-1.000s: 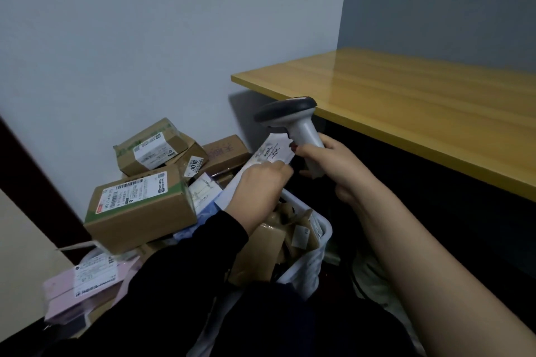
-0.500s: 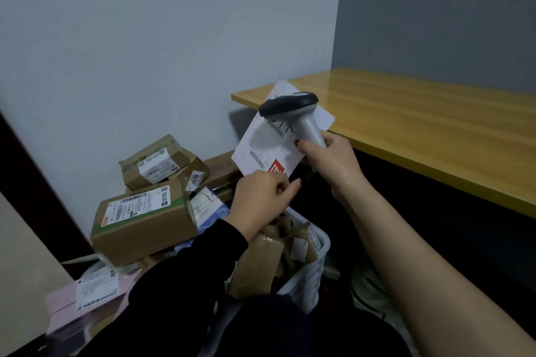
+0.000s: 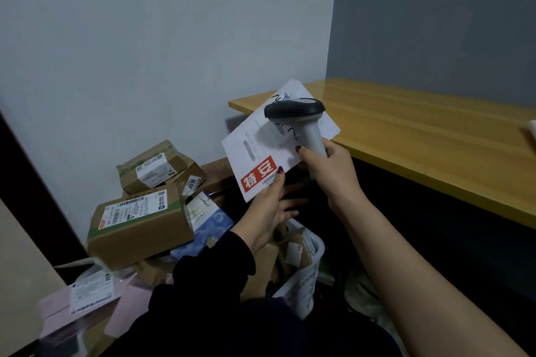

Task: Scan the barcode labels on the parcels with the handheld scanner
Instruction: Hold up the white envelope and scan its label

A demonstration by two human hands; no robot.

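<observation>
Right hand [image 3: 329, 171] grips handheld scanner [image 3: 311, 132], head over upper envelope [image 3: 243, 151]; left hand [image 3: 268, 209] pinches its lower edge; envelope slants up-right.

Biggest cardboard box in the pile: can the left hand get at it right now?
Probably not yet. The box lies uncovered and looks near enough, but the left hand holds the white envelope and would have to put it down first.
</observation>
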